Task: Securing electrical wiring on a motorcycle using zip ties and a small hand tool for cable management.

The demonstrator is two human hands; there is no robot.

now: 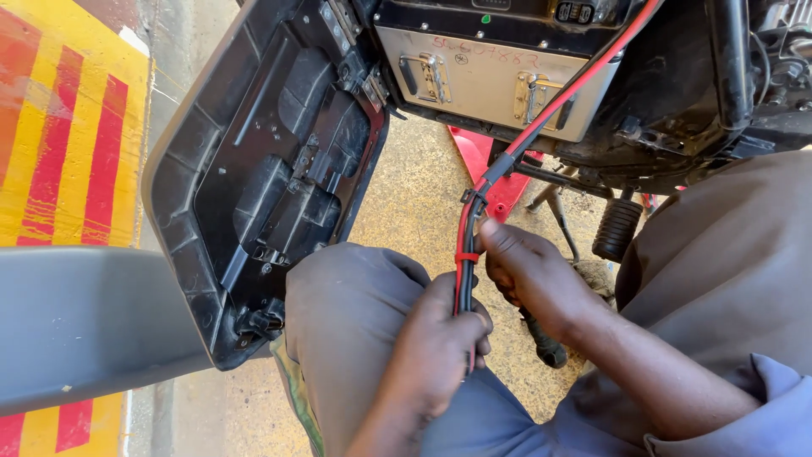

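At the lower centre of the frame the left hand (440,338) is closed around a bundle of red and black cables (464,254), its grip clamped on it just below a red tie. The right hand (529,271) sits just right of it, thumb pressed on the same bundle, fingers curled about it. The cables run up to the upper right, past a metal battery box (495,80); an open black seat panel (262,169) fills the upper left.

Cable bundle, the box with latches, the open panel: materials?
Cable bundle in both hands: red and black leads, likely rubbery insulation, matte, flexed. Box: looks like brushed metal, pale sheen, shiny latches. Open panel: probably moulded black plastic, ribbed inside.
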